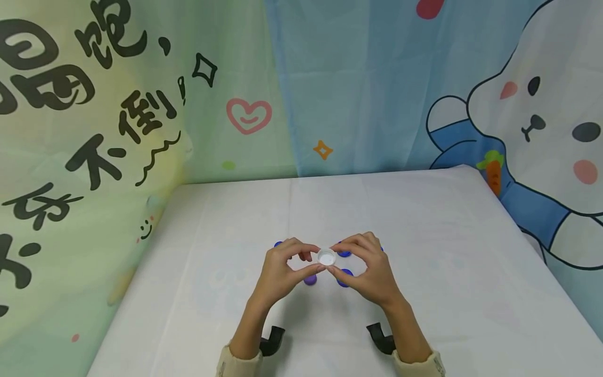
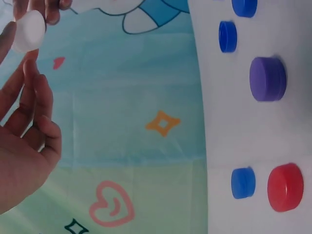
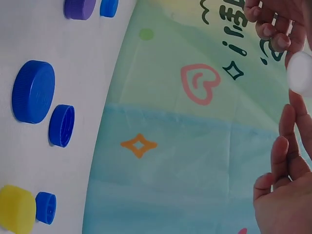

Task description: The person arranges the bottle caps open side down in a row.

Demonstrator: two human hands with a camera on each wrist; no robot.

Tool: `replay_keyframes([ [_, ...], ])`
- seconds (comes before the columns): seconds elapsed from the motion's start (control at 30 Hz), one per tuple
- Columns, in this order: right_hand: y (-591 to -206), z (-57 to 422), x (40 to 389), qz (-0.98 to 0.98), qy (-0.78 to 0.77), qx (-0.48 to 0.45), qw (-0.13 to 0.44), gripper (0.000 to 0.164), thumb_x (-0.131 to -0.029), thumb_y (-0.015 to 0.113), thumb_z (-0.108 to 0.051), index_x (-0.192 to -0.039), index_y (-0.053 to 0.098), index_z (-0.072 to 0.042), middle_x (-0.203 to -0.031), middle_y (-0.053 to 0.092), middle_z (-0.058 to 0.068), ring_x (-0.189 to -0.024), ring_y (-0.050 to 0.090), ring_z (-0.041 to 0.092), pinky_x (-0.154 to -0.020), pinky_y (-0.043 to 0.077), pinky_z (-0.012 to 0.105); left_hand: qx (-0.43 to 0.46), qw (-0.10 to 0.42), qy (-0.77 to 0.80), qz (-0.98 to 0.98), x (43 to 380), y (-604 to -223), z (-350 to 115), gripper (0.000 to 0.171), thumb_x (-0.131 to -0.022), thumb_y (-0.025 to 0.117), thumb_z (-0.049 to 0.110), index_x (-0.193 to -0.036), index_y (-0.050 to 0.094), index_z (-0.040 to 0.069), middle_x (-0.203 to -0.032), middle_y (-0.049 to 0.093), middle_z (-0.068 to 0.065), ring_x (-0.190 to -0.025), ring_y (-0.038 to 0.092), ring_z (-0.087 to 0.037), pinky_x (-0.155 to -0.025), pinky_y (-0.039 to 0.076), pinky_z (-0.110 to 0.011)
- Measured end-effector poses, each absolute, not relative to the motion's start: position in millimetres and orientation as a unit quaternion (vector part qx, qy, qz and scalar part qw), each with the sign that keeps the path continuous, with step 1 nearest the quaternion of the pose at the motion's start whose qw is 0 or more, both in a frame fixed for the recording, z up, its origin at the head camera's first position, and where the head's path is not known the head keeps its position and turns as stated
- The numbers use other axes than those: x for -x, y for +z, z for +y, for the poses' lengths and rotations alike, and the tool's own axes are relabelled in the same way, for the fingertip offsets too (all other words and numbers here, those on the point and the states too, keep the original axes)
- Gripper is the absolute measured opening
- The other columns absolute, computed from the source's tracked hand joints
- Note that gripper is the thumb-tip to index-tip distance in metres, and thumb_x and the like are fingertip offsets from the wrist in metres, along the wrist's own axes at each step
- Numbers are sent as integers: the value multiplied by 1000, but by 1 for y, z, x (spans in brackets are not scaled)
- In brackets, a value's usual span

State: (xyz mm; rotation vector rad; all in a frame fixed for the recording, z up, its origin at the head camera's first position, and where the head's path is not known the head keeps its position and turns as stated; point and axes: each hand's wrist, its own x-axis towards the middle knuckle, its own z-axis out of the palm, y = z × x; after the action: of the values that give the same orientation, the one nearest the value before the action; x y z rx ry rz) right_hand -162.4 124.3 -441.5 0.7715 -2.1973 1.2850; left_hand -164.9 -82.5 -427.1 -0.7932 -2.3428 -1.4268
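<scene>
A white bottle cap point(image 1: 326, 256) is held up over the table between both hands, its hollow side toward the head view. My left hand point(image 1: 283, 266) pinches it by the left edge between thumb and index finger. From the opposite side my right hand point(image 1: 374, 269) pinches the right edge the same way. Both wrist views show the cap's smooth outer face. Under the hands, a purple cap point(image 1: 310, 280) and several blue caps, including a blue cap point(image 1: 345, 277), lie on the table, partly hidden by the fingers.
The table wears a white cloth point(image 1: 226, 314). A red cap point(image 2: 285, 187) sits beside a small blue cap point(image 2: 243, 183) in the left wrist view. In the right wrist view there is a yellow cap point(image 3: 17, 209) and a large blue cap point(image 3: 34, 92). A printed curtain point(image 1: 367, 104) hangs behind.
</scene>
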Motion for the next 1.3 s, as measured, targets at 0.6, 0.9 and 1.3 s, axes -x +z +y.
replay_keyframes([
  [0.6, -436, 121, 161, -742, 481, -349, 310, 36, -78, 73, -35, -88, 69, -1, -82, 61, 10, -80, 44, 22, -76, 26, 28, 79, -120, -631, -762, 160, -422, -75, 28, -84, 67, 31, -89, 72, 4, -83, 67, -1, -83, 55, -16, -73, 41, -33],
  [0.9, -451, 126, 165, -759, 470, -339, 297, 34, -79, 71, -39, -98, 70, -11, -88, 62, 0, -85, 44, 18, -75, 26, 31, 73, -126, -628, -765, 161, -423, -75, 28, -83, 69, 31, -90, 73, 5, -89, 68, -3, -85, 57, -17, -77, 42, -35],
  [1.3, -458, 126, 160, -813, 475, -268, 203, 28, -76, 75, -21, -101, 69, -11, -93, 62, -5, -90, 46, 15, -75, 37, 34, 124, 23, -552, -824, 163, -430, -72, 16, -79, 74, 23, -90, 74, 11, -66, 56, 6, -66, 48, -13, -55, 35, -24],
])
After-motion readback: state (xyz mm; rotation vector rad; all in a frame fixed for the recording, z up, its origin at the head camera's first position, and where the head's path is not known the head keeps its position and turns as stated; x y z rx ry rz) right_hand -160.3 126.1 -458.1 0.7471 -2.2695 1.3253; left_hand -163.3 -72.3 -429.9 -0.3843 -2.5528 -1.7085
